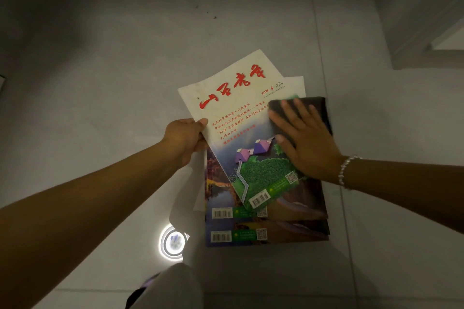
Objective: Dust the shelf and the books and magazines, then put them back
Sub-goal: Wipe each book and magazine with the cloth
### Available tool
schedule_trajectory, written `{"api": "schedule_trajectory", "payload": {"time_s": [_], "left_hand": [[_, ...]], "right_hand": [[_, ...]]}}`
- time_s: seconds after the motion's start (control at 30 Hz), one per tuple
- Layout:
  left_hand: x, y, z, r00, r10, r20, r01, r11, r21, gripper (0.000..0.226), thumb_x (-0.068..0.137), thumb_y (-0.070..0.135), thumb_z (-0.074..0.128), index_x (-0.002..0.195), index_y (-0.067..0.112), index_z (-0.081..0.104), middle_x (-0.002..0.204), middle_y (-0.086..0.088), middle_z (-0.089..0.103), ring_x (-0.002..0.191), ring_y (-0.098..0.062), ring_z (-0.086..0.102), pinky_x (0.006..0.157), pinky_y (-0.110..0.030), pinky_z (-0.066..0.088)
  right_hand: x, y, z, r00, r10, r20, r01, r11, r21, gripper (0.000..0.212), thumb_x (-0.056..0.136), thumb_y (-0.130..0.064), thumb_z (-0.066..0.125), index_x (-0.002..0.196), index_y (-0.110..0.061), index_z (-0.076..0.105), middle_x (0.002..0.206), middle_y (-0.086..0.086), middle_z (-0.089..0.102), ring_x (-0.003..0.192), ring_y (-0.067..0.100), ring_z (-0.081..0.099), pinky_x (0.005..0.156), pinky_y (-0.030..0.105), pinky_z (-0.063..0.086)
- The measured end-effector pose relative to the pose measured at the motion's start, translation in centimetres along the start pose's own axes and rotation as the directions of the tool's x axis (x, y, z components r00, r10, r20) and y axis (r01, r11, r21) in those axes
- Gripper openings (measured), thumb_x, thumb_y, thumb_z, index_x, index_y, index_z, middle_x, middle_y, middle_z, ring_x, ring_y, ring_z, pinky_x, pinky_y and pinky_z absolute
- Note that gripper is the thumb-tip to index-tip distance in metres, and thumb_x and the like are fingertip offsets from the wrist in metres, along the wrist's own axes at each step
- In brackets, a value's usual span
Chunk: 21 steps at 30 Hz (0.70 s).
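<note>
— Head view, mid-frame: your left hand [187,139] pinches the top magazine [241,130] by its left edge; your right hand [305,137], fingers flat, presses the dark cloth [315,108] on its right side. What's the risk?

— Press harder and the one-sided pinch could slip, dropping it onto the stack [266,223] below on the floor [125,57].

— Orientation?

— Long axis diagonal, title toward upper left, barcode lower right.

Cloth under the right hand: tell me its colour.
Dark grey cloth, head view.
</note>
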State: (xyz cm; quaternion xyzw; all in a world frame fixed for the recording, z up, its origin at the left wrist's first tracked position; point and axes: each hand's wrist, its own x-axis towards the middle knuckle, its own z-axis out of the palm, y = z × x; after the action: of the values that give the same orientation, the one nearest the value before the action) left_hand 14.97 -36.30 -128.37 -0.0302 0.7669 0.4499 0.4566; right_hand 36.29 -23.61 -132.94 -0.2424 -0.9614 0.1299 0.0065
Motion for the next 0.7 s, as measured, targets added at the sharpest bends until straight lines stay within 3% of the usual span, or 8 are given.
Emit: {"api": "schedule_trajectory", "payload": {"time_s": [0.1, 0.2, 0.3, 0.4, 0.5, 0.6, 0.7], "left_hand": [[-0.6, -0.1, -0.2, 0.999, 0.025, 0.029, -0.024, 0.999, -0.036, 0.013, 0.097, 0.014, 0.051, 0.107, 0.007, 0.057, 0.12, -0.01, 0.064, 0.094, -0.025, 0.064, 0.085, -0.043, 0.053], [-1.3, 0.0, -0.3, 0.994, 0.092, 0.055, -0.088, 0.993, -0.075, 0.016, 0.099, 0.017, 0.049, 0.109, 0.009, 0.058, 0.117, -0.009, 0.066, 0.098, -0.026, 0.066, 0.078, -0.038, 0.055], [-2.4, 0.8, -0.2, 0.973, 0.186, 0.136, -0.17, 0.978, -0.123, 0.024, 0.1, 0.027, 0.046, 0.11, 0.011, 0.061, 0.108, -0.007, 0.069, 0.097, -0.025, 0.068, 0.071, -0.03, 0.057], [-3.7, 1.9, 0.4, 0.934, 0.253, 0.253, -0.214, 0.962, -0.172, 0.034, 0.1, 0.037, 0.041, 0.111, 0.015, 0.065, 0.1, -0.002, 0.071, 0.09, -0.016, 0.069, 0.074, -0.028, 0.057], [-4.5, 2.5, 1.0, 0.919, 0.26, 0.296, -0.192, 0.951, -0.241, 0.033, 0.101, 0.033, 0.04, 0.112, 0.014, 0.064, 0.102, -0.001, 0.07, 0.091, -0.014, 0.068, 0.075, -0.027, 0.058], [-4.9, 3.0, 1.0, 0.906, 0.254, 0.339, -0.181, 0.956, -0.231, 0.042, 0.102, 0.039, 0.034, 0.124, 0.013, 0.06, 0.115, -0.002, 0.066, 0.102, -0.015, 0.063, 0.077, -0.027, 0.057], [-5.0, 3.3, 0.7, 0.893, 0.251, 0.373, -0.212, 0.967, -0.143, 0.048, 0.101, 0.045, 0.03, 0.12, 0.018, 0.064, 0.115, 0.003, 0.065, 0.105, -0.014, 0.06, 0.074, -0.025, 0.052]], "right_hand": [[1.0, -3.2, 0.3, 0.997, -0.071, 0.019, 0.069, 0.99, 0.121, 0.055, 0.096, -0.042, 0.02, 0.146, -0.022, 0.032, 0.154, 0.003, 0.024, 0.144, 0.018, 0.008, 0.117, 0.04, -0.001], [3.0, -6.0, -0.7, 0.992, 0.119, 0.038, -0.124, 0.906, 0.404, 0.049, 0.101, -0.038, 0.021, 0.147, -0.024, 0.029, 0.156, -0.003, 0.021, 0.145, 0.012, 0.003, 0.114, 0.028, -0.01], [5.3, -7.6, -3.0, 0.957, 0.233, 0.174, -0.289, 0.706, 0.646, 0.044, 0.104, -0.031, 0.024, 0.147, -0.024, 0.03, 0.154, -0.003, 0.026, 0.144, 0.017, 0.014, 0.115, 0.029, 0.006], [6.9, -9.2, -4.9, 0.956, 0.241, 0.166, -0.279, 0.575, 0.769, 0.045, 0.103, -0.038, 0.026, 0.144, -0.026, 0.038, 0.145, 0.0, 0.044, 0.133, 0.02, 0.039, 0.112, 0.031, 0.026], [7.1, -9.8, -6.3, 0.968, 0.217, 0.129, -0.236, 0.595, 0.768, 0.045, 0.102, -0.041, 0.029, 0.144, -0.029, 0.038, 0.143, -0.002, 0.047, 0.129, 0.018, 0.044, 0.11, 0.031, 0.031], [7.0, -9.2, -7.3, 0.982, 0.164, 0.098, -0.186, 0.707, 0.682, 0.047, 0.101, -0.039, 0.034, 0.146, -0.024, 0.035, 0.144, 0.0, 0.046, 0.131, 0.018, 0.042, 0.106, 0.026, 0.03], [7.2, -8.6, -8.6, 0.99, 0.122, 0.066, -0.138, 0.798, 0.587, 0.037, 0.1, -0.027, 0.039, 0.132, -0.012, 0.052, 0.124, 0.01, 0.061, 0.112, 0.024, 0.056, 0.096, 0.032, 0.043]]}}
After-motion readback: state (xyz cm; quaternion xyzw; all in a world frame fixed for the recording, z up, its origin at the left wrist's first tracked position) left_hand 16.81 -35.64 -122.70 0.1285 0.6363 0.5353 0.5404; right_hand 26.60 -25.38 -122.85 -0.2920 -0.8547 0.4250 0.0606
